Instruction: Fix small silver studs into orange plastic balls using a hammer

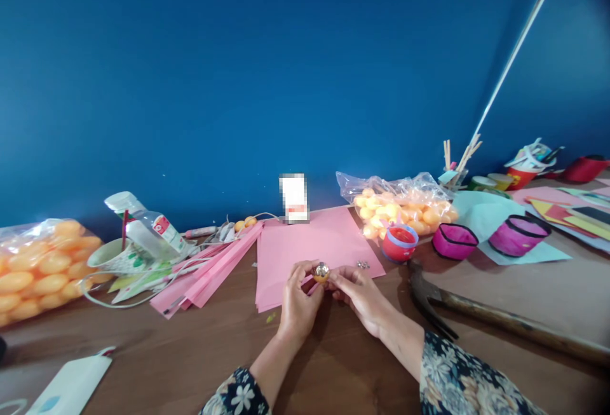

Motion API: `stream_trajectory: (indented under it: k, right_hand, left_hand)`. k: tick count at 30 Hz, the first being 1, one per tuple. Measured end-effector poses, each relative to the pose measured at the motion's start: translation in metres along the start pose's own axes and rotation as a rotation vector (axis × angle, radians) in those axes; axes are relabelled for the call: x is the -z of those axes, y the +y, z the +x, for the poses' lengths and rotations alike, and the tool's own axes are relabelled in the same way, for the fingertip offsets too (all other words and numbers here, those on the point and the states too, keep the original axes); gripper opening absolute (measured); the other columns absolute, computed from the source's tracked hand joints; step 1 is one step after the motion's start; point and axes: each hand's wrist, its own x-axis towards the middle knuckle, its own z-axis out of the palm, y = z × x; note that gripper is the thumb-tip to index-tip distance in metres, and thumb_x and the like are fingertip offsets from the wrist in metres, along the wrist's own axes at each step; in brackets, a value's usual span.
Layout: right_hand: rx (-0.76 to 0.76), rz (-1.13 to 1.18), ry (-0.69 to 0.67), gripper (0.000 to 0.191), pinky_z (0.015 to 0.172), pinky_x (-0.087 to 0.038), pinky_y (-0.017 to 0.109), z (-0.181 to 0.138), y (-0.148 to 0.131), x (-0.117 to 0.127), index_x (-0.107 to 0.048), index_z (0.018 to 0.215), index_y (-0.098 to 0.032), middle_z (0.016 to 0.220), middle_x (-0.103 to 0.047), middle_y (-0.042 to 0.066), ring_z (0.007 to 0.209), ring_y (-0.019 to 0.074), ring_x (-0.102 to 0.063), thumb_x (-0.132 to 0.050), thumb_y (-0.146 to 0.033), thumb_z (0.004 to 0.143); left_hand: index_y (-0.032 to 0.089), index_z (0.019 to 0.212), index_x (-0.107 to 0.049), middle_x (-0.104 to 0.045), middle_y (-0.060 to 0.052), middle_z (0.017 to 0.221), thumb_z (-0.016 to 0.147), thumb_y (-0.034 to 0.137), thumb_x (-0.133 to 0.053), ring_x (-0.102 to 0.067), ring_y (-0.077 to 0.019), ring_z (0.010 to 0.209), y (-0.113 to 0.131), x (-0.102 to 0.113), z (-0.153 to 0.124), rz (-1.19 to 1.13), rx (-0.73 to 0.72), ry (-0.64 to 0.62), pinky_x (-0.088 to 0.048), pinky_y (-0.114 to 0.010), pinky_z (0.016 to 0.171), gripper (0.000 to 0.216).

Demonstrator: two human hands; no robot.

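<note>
Left fingers (304,271) and right fingers (340,280) tight on a shiny piece (321,271), hammer (505,318) at right, pink paper (328,234), red cup (399,244) beyond.

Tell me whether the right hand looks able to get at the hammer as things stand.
Probably yes: nothing lies over the hammer, though the right hand would likely have to leave the small shiny round piece at its fingertips.

Soft, fairly even light; the blue wall (295,72) darkens toward the top and upper right corner. Glints fleck the small shiny object (321,272) between left hand (301,307) and right hand (361,294). Pale sheen washes the right of the desk (548,281). Wide-angle distortion stretches the edges; one central patch is pixelated.
</note>
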Motion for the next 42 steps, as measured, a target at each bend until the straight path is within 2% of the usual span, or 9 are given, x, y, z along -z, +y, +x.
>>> stream_trajectory:
  k: [22,29,42]
  right_hand:
    - [-0.012,0.004,0.005,0.026,0.060,-0.044,0.022,-0.0001,-0.0009,0.0005,-0.062,0.068,-0.015,0.068,-0.063,0.002,0.066,0.0120,-0.058,-0.069,-0.040,0.065]
    - [-0.022,0.038,0.012,0.025,0.061,-0.044,0.023,0.0003,-0.0005,0.0000,-0.063,0.067,-0.015,0.068,-0.062,0.001,0.065,0.0108,-0.056,-0.071,-0.038,0.064]
    - [-0.017,0.025,-0.007,0.024,0.061,-0.043,0.022,0.0005,-0.0003,0.0001,-0.063,0.068,-0.014,0.067,-0.061,0.001,0.064,0.0102,-0.056,-0.069,-0.037,0.066]
  left_hand:
    - [0.018,0.093,-0.060,-0.055,-0.005,0.100,0.066,0.005,-0.053,-0.056,-0.0173,0.097,0.0004,-0.0017,-0.0007,-0.019,0.016,0.012,-0.050,-0.031,0.082,0.032]
    - [0.019,0.094,-0.059,-0.055,-0.004,0.100,0.068,0.009,-0.056,-0.057,-0.0174,0.096,0.0003,-0.0017,-0.0014,-0.033,0.026,0.004,-0.051,-0.031,0.080,0.028]
    - [0.019,0.095,-0.059,-0.054,-0.005,0.101,0.067,0.003,-0.051,-0.055,-0.0180,0.098,-0.0006,-0.0004,-0.0008,0.047,-0.018,-0.009,-0.050,-0.032,0.083,0.033]
